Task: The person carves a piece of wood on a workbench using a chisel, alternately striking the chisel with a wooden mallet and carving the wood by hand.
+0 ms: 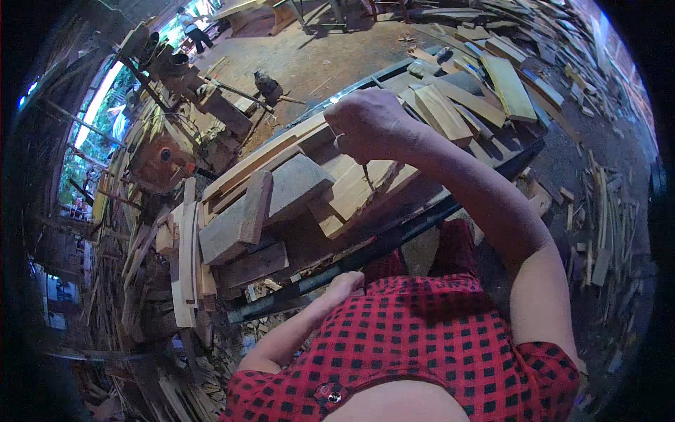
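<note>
My right hand (369, 126) is closed around a thin pointed tool (367, 176), held upright over a pale board (348, 198) on the long workbench (313, 278). Its tip is at or just above that board's edge; contact is unclear. A grey weathered board (295, 186) lies to the left, with a shorter brown piece (254, 211) across it. My left hand (343, 287) is low by my waist, below the bench's near edge; its fingers are curled partly out of sight, and I cannot tell whether they hold anything.
Loose planks (508, 88) and blocks crowd the bench's right end. Machinery with an orange-brown housing (151, 158) stands at the left. Wood offcuts (598, 225) heap up around both sides. A person (193, 32) stands across the workshop floor (309, 70).
</note>
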Demonstrator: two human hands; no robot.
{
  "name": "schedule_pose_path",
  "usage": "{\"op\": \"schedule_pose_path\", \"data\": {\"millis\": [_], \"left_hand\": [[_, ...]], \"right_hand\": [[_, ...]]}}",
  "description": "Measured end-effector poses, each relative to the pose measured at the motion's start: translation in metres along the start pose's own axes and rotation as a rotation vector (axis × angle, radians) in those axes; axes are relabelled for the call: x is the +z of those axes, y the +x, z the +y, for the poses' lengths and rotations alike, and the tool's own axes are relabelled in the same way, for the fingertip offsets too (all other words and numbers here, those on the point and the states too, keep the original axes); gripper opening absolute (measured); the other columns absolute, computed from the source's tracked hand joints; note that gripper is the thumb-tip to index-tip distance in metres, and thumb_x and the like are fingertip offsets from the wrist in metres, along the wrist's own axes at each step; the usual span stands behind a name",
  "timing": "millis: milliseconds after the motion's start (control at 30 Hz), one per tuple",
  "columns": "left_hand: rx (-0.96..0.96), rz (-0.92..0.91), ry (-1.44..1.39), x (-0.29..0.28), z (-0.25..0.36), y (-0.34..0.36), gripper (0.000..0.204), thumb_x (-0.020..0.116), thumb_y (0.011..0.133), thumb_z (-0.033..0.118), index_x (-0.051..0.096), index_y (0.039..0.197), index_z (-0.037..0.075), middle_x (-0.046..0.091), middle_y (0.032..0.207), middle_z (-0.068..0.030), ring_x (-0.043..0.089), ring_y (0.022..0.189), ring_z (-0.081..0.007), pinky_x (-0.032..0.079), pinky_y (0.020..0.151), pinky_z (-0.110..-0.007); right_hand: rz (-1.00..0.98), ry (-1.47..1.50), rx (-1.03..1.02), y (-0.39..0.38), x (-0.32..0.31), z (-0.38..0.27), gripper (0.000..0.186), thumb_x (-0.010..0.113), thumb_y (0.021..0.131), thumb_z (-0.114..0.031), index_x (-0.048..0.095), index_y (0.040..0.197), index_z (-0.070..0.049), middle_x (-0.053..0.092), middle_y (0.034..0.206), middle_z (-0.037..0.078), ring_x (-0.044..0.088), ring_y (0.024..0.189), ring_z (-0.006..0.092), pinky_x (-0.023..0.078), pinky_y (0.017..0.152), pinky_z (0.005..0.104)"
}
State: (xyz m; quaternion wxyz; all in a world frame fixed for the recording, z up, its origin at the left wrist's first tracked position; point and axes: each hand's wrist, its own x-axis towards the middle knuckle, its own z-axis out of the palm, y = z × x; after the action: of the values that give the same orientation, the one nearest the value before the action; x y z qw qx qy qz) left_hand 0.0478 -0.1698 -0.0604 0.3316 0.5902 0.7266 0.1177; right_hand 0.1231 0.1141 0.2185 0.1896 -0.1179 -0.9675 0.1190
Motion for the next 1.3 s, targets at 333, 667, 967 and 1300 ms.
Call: {"op": "schedule_pose_path", "data": {"millis": [333,667,967,1300], "left_hand": [[-0.006,0.467,-0.205,-0.082,0.051,-0.02,0.014,0.063,0.077,0.014,0.056,0.085,0.004,0.055,0.071,-0.0131,0.058,0.069,-0.0295,0.045,0.062,-0.039],[0.031,0.589,0.378,-0.125,0.07,0.136,0.069,0.071,0.071,0.045,0.046,0.118,0.0,0.048,0.113,-0.0182,0.043,0.113,-0.0345,0.034,0.097,-0.044],[0.088,0.682,0.248,-0.114,0.05,0.147,0.08,0.067,0.074,0.05,0.04,0.128,-0.002,0.051,0.113,-0.0221,0.048,0.111,-0.0356,0.034,0.097,-0.046],[-0.009,0.652,0.048,-0.116,0.052,0.145,0.102,0.072,0.069,0.051,0.025,0.14,-0.005,0.048,0.124,-0.0261,0.047,0.116,-0.0393,0.034,0.101,-0.045]], "right_hand": [[-0.12,-0.005,0.109,0.005,-0.011,0.004,0.024,0.068,0.067,-0.019,0.067,0.086,-0.006,0.067,0.083,0.015,0.067,0.083,0.0309,0.053,0.072,0.0413],[-0.121,0.416,0.232,0.002,0.001,0.057,0.026,0.072,0.065,-0.023,0.064,0.079,-0.003,0.064,0.072,0.012,0.064,0.066,0.0215,0.05,0.061,0.0349],[0.13,0.669,0.454,-0.072,0.006,0.119,0.024,0.074,0.068,-0.024,0.063,0.071,-0.002,0.06,0.065,0.003,0.057,0.061,0.0101,0.046,0.053,0.0267],[0.522,1.022,0.923,-0.181,0.112,0.147,0.015,0.069,0.076,-0.022,0.062,0.073,-0.008,0.051,0.061,0.0,0.048,0.046,0.0116,0.036,0.041,0.0225]]}}
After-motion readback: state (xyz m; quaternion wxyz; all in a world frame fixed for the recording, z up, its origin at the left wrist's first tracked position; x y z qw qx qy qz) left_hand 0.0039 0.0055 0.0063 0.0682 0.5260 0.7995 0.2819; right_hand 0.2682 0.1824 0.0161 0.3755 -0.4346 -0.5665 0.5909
